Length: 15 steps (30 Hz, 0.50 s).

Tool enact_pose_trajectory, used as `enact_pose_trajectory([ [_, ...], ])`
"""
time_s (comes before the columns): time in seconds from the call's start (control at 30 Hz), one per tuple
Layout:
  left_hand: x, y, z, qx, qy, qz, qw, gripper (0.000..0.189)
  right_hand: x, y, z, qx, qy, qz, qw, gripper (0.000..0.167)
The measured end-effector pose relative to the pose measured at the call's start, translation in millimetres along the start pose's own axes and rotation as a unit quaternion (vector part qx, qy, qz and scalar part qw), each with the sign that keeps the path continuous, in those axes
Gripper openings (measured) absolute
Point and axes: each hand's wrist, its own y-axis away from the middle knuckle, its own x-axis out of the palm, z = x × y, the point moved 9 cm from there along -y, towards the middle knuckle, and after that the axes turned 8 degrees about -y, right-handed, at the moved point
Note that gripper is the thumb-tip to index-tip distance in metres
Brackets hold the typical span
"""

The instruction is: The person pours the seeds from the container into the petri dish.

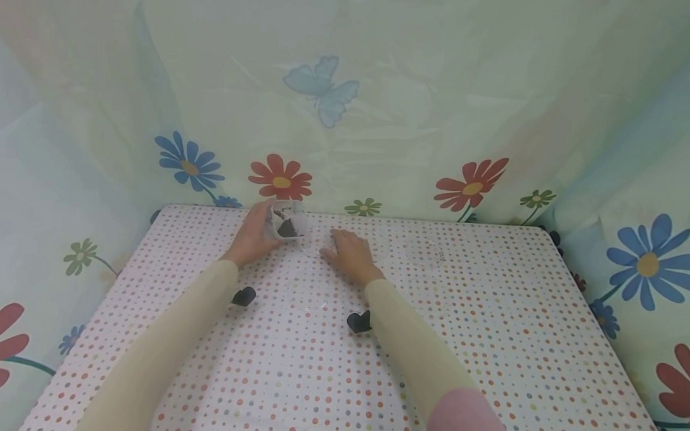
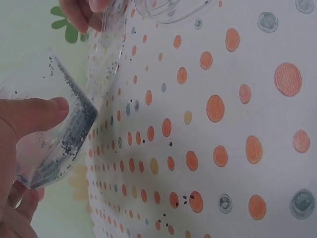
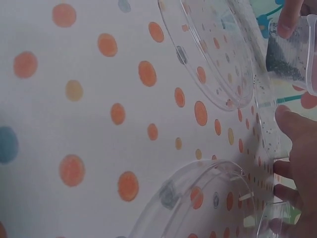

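My left hand [image 1: 253, 234] grips a clear plastic cup [image 1: 295, 221] near the back edge of the table, thumb across its side in the left wrist view. Small black grains [image 2: 81, 124] are heaped in the tilted cup, and some cling to its walls. To the right of it, my right hand [image 1: 352, 257] is low over the table with its fingers apart and loosely extended. Its fingertips are right at the rim of a clear, shallow dish [image 2: 113, 54] speckled with black grains. No thing is seen gripped in that hand.
Another clear round dish [image 1: 426, 251] with specks lies to the right. Further transparent round dishes [image 3: 193, 210] show in the right wrist view. Stray grains [image 2: 185, 199] dot the spotted tablecloth [image 1: 271, 365]. Two black heart shapes [image 1: 244, 296] lie near the forearms. A flowered curtain [image 1: 405, 116] rises behind.
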Motion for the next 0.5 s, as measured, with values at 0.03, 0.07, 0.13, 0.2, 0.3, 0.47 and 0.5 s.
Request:
enact_pose_trajectory([
  [0.03,0.0,-0.1,-0.2,-0.001,-0.001,0.000,1.0000,0.095,0.2,-0.4,0.0,0.000,0.001,0.000,1.0000,0.063],
  [0.07,0.0,0.0,-0.9,-0.003,-0.001,-0.001,1.0000,0.095,0.3,-0.7,-0.1,-0.001,0.002,-0.001,1.0000,0.063],
  [0.13,-0.3,-0.1,-2.2,-0.005,-0.003,-0.001,1.0000,0.095,0.6,-1.6,-0.3,-0.001,0.005,-0.002,1.0000,0.063],
  [0.2,-0.8,-0.1,-3.9,-0.005,-0.005,-0.002,1.0000,0.094,0.8,-2.5,-0.3,-0.001,0.010,-0.002,0.9999,0.063],
  [0.3,-2.0,0.4,-6.8,0.000,-0.007,-0.004,1.0000,0.094,1.1,-3.0,0.4,0.000,0.012,-0.001,0.9999,0.063],
  [0.47,-2.2,0.0,-8.7,0.005,-0.010,-0.005,0.9999,0.093,1.9,-2.4,0.6,0.006,0.011,0.001,0.9999,0.063],
  [0.5,-1.7,-0.2,-8.6,0.005,-0.011,-0.004,0.9999,0.093,2.3,-2.5,0.3,0.008,0.012,0.002,0.9999,0.063],
])
